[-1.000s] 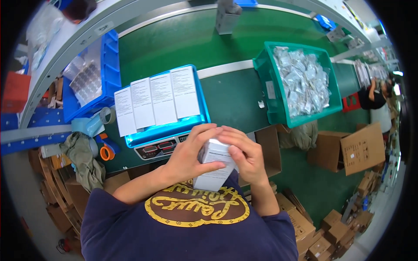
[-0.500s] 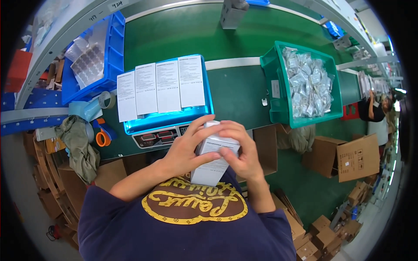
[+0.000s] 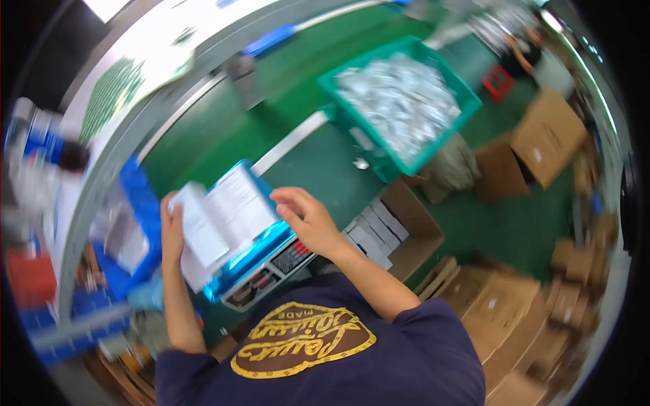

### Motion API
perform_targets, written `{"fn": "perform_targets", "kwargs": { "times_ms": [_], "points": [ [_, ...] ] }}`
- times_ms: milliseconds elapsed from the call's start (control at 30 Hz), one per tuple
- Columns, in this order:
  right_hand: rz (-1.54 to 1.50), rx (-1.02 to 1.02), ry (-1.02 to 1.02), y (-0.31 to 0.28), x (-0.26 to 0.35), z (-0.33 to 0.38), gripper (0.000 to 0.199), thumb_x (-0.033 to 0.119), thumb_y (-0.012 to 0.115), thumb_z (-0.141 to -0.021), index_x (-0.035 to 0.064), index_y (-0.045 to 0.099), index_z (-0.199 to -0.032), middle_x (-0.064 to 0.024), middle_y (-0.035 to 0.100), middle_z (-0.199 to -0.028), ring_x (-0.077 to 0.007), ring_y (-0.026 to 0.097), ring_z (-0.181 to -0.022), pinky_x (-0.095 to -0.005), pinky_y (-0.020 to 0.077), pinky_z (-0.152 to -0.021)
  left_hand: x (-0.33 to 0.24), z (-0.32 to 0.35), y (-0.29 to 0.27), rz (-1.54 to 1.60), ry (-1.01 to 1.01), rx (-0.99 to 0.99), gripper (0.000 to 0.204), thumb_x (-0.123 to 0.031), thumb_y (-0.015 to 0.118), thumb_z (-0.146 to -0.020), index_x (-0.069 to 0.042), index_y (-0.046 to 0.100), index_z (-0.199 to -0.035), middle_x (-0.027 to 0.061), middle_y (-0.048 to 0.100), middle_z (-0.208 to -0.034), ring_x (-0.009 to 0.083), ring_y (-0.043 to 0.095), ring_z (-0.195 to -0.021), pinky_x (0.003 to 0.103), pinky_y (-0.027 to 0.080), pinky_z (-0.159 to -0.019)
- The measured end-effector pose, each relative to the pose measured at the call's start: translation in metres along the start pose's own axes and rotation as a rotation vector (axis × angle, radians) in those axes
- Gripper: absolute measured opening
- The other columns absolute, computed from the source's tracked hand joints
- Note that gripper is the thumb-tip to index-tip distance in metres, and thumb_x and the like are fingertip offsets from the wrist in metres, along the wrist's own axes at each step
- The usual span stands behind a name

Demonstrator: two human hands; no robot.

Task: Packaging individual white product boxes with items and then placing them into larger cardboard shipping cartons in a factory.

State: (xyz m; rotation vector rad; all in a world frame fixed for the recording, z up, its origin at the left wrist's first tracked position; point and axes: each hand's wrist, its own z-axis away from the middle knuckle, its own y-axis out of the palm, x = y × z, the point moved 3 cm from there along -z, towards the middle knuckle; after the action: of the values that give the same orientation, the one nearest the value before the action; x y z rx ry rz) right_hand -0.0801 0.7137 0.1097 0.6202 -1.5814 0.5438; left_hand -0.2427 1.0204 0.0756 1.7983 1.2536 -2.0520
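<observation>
White printed boxes (image 3: pixel 247 206) lie in a row on the shiny blue tray (image 3: pixel 261 245) of a weighing scale (image 3: pixel 271 276). One white box (image 3: pixel 200 229) rests over the left part of the row, blurred by motion. Its outer left side is gripped by my left hand (image 3: pixel 172 230), fingers at the far corner. By the row's right end is my right hand (image 3: pixel 310 222), empty, its thumb and fingers apart and loosely bent. Whether its fingertips touch the nearest box, I cannot tell.
A green crate (image 3: pixel 399 111) of clear small bags stands on the green table, right of the scale. Below the table edge, an open carton (image 3: pixel 416 254) holds several white boxes. A blue bin (image 3: pixel 128 237) is at left, behind a grey shelf post (image 3: pixel 88 203).
The view has swung round. The white box, earlier between both hands before my chest, is now over the scale in my left hand; my right hand has come away from it.
</observation>
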Motion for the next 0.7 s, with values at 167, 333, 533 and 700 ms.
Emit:
{"fn": "perform_targets", "kwargs": {
  "times_ms": [167,333,533,700],
  "points": [
    [0.338,-0.587,0.147,-0.100,-0.052,0.061,0.021,0.015,0.062,-0.088,0.0075,0.064,-0.107,-0.0096,0.063,-0.094,-0.0189,0.059,-0.082,-0.0319,0.0492,-0.076,0.169,-0.101,-0.082,-0.158,0.175,0.133,0.048,-0.015,0.055,-0.096,0.000,0.042,-0.140,0.0176,0.046,-0.140,0.0288,0.048,-0.125,0.038,0.035,-0.108],
    [0.452,-0.944,-0.014,-0.187,-0.039,0.093,0.015,0.007,0.060,-0.083,0.0023,0.062,-0.097,-0.0153,0.066,-0.094,-0.0298,0.065,-0.089,-0.0378,0.0505,-0.077,-0.013,-0.156,-0.039,-0.468,0.110,0.249,0.057,-0.037,0.051,-0.099,0.001,0.040,-0.140,0.0254,0.049,-0.136,0.0366,0.052,-0.121,0.044,0.042,-0.101],
    [0.594,-0.830,0.000,-0.265,-0.070,-0.074,0.029,0.003,0.058,-0.077,0.0044,0.067,-0.104,-0.0170,0.069,-0.098,-0.0314,0.066,-0.093,-0.0393,0.0515,-0.081,-0.033,-0.247,0.096,-0.368,0.304,0.394,0.058,-0.035,0.053,-0.098,0.001,0.039,-0.141,0.0241,0.049,-0.136,0.0347,0.051,-0.121,0.042,0.043,-0.100],
    [1.017,-0.212,0.668,-0.290,-0.170,-0.167,0.035,0.028,0.071,-0.069,0.0194,0.075,-0.102,-0.0108,0.070,-0.106,-0.0252,0.066,-0.095,-0.0395,0.0519,-0.082,-0.059,-0.265,0.266,-0.269,0.459,0.585,0.059,-0.034,0.056,-0.096,0.001,0.038,-0.141,0.0228,0.049,-0.136,0.0328,0.051,-0.121,0.040,0.044,-0.099]
  ]
}}
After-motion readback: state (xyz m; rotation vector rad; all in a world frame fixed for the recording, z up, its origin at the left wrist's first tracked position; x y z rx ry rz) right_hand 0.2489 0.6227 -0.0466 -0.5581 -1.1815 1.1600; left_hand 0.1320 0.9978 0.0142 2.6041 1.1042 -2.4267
